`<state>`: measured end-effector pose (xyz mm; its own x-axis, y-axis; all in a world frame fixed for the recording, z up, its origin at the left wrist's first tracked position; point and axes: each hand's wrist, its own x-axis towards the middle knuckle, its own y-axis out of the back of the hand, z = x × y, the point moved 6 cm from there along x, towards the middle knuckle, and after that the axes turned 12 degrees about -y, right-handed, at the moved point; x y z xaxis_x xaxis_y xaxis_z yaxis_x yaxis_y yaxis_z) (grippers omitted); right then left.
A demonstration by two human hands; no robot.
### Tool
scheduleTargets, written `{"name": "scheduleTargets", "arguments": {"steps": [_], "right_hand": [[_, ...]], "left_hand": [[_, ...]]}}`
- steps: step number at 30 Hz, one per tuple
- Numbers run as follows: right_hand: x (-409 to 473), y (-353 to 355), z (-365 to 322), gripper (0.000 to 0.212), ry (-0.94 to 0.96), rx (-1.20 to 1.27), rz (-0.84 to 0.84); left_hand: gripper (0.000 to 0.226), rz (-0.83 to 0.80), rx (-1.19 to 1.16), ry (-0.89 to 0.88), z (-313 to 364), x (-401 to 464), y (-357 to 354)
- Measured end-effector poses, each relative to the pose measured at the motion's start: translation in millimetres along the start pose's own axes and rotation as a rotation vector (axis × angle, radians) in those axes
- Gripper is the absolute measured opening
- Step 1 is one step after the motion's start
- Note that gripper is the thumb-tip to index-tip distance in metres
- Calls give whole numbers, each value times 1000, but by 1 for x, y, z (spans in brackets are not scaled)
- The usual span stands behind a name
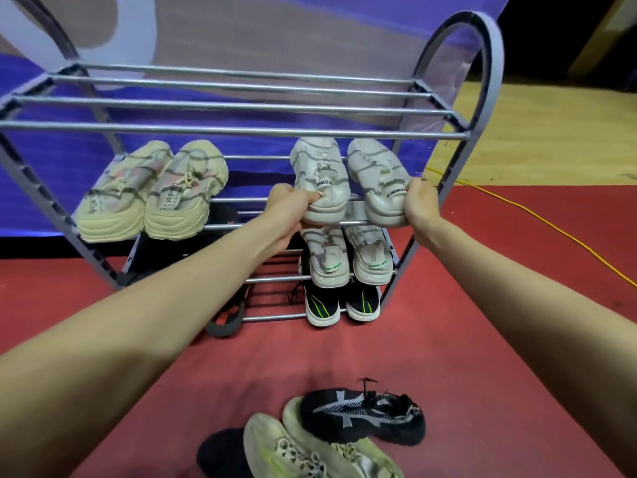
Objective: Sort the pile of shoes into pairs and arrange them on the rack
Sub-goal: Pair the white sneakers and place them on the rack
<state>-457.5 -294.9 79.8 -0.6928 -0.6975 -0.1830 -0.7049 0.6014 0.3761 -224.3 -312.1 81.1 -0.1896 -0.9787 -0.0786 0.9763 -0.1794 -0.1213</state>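
A grey metal shoe rack [238, 131] stands ahead on the red floor. On the right of its second shelf sits a pair of white sneakers. My left hand [287, 210] grips the heel of the left white sneaker [322, 174]. My right hand [422, 205] grips the heel of the right white sneaker [377, 177]. A beige pair [151, 191] rests on the same shelf at the left. Below are a white pair with green tabs [348, 260] and a black pair with green stripes [341, 305]. Loose shoes lie near me: a black patterned one [362, 415], two pale green ones [310, 450] and a dark one [220, 453].
A dark sandal [227, 322] leans at the rack's bottom shelf on the left, partly hidden by my left arm. A yellow cable [537, 219] runs across the floor at the right. A blue and purple banner [241, 36] hangs behind the rack. The rack's top shelf holds nothing.
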Motion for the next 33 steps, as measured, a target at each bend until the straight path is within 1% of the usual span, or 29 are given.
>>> {"name": "scheduleTargets", "arguments": {"steps": [2, 3, 6, 8, 10, 12, 14, 18, 20, 22, 24, 27, 28, 30, 31, 33], "right_hand": [[1, 0, 6, 33, -5, -49, -20], [2, -1, 8, 32, 1, -56, -23], [3, -3, 11, 36, -4, -61, -7], [2, -2, 10, 38, -14, -49, 12], [2, -2, 10, 37, -18, -54, 23], [-2, -2, 10, 34, -2, -100, 28], [-6, -2, 10, 39, 29, -146, 21], [-14, -4, 11, 40, 57, -165, 9], [-25, -4, 13, 39, 78, -155, 18], [-37, -3, 17, 40, 112, -132, 41], [-47, -2, 25, 48, 133, -118, 39], [-65, 2, 36, 51, 188, -127, 53], [-73, 4, 40, 51, 220, -120, 71], [-89, 9, 53, 43, 254, -121, 101], [-96, 10, 64, 40, 239, -131, 105], [-108, 9, 94, 40, 143, -170, 77]], "left_hand": [[22, -13, 1, -3, 1, 4, -5], [24, -17, -6, 2, 0, 6, -8], [57, -23, -10, 17, -3, 9, -13], [64, -39, 2, 21, -8, 11, -16], [60, -55, 18, 42, -11, 6, -18], [50, -68, 29, 62, -15, 3, -20], [42, -68, 27, 86, -20, 4, -19], [38, -111, 34, 113, -26, 3, -21], [41, -145, 95, 121, -27, -1, -22], [45, -144, 170, 112, -27, -5, -18], [46, -142, 237, 85, -27, -9, -14], [36, -125, 347, -6, -25, -20, -4], [33, -104, 405, -76, -24, -23, 1], [31, -39, 546, -248, -23, -36, 14], [30, -15, 605, -301, -27, -46, 20], [26, -12, 679, -296, -45, -70, 30]]}}
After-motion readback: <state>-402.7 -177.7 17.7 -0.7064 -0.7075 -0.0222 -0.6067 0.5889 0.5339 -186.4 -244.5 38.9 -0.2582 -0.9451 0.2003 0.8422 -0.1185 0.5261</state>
